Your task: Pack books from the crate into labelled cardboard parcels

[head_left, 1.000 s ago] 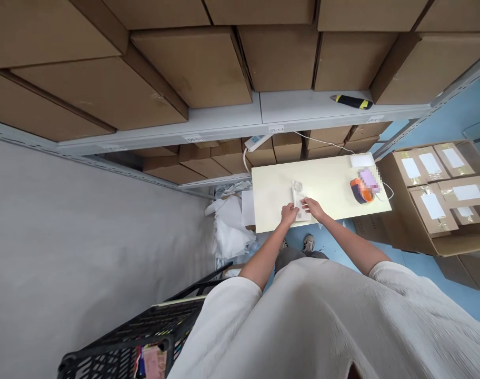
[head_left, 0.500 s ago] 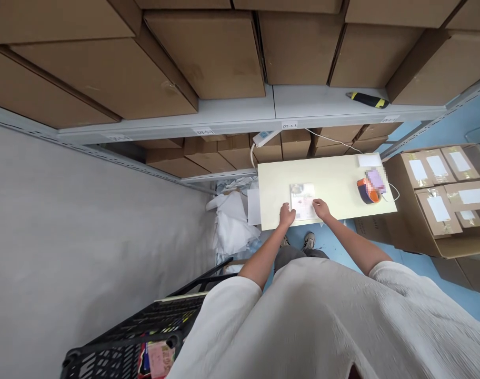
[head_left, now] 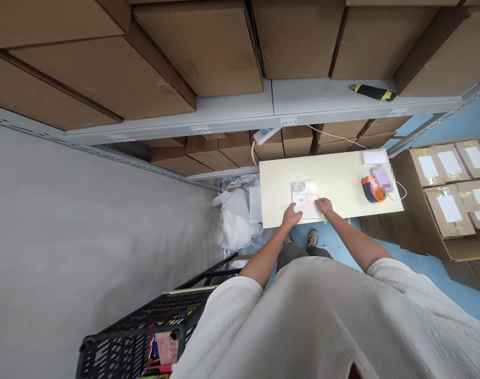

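Observation:
A thin, pale book (head_left: 306, 199) with a small picture and faint print on its cover lies on the cream-coloured tabletop (head_left: 335, 181). My left hand (head_left: 291, 215) grips its lower left edge, the thumb resting over the cover. On the opposite side, my right hand (head_left: 324, 206) pinches the right edge between thumb and curled fingers. The fingertips beneath the book are hidden. To the right on the same table sit an orange and dark blue tape roll (head_left: 373, 190), a purple blurred item (head_left: 382, 178) and a white flat box (head_left: 375, 157).
Cardboard boxes (head_left: 200, 47) fill the grey shelf (head_left: 236, 108) ahead, where a black and yellow cutter (head_left: 374, 93) lies. An open carton (head_left: 417, 231) of smaller boxes stands right. At lower left is a black crate (head_left: 121, 347); white wrapping (head_left: 238, 218) lies left of the table.
My view has shifted slightly. My left hand has slid a little further over the book's lower left edge; my right hand keeps its place on the right edge.

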Available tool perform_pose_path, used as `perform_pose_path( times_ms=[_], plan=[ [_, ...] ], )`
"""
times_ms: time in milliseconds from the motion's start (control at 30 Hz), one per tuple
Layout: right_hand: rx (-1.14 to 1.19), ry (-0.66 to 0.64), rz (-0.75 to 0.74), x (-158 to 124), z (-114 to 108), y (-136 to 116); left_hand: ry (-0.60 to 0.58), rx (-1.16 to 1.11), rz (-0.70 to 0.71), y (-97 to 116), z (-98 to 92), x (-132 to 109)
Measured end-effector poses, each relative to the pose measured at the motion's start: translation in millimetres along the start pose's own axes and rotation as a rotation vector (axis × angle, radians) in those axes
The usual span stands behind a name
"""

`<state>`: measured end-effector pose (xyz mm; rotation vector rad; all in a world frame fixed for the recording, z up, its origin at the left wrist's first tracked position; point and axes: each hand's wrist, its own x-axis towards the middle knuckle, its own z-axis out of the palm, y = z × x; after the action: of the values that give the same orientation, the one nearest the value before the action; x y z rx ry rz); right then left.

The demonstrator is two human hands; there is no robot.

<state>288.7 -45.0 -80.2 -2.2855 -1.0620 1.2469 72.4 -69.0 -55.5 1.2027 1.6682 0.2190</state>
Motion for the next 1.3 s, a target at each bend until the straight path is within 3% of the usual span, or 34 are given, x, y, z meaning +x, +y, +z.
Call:
perform_pose_path(
  times_ms=[100, 233, 500, 633, 833, 933, 1033, 1300],
  plan=[
    [0.08, -0.018, 0.057, 3, -8, -1, -0.017, -0.014, -0.006, 3, 3.5, 4],
    [0.109, -0.004, 0.007, 7, -33, -2, -0.085, -0.047, 0.027, 15, 18.0, 13],
    [0.124, 0.198, -0.025, 17, -117, 8, -0.337, -0.146, 0.157, 67, 81.9, 20],
    [0.121, 0.196, -0.085, 9, -136, 9, -0.261, -0.169, 0.238, 75, 88.6, 15],
    [0.25, 0.1, -0.255, -10, -107, -9, -0.003, -0.345, 0.085, 59, 54.4, 12],
    [0.36, -0.039, -0.249, -15, -83, -19, 0.009, -0.516, 0.044, 57, 42.5, 8],
    [0.305, -0.104, -0.21, -16, -63, -22, -0.003, -0.627, 0.054, 57, 38.1, 2],
    [-0.148, -0.08, -0.034, -12, -45, -7, 0.026, -0.3, -0.155, 24, 21.8, 2]
  ],
)
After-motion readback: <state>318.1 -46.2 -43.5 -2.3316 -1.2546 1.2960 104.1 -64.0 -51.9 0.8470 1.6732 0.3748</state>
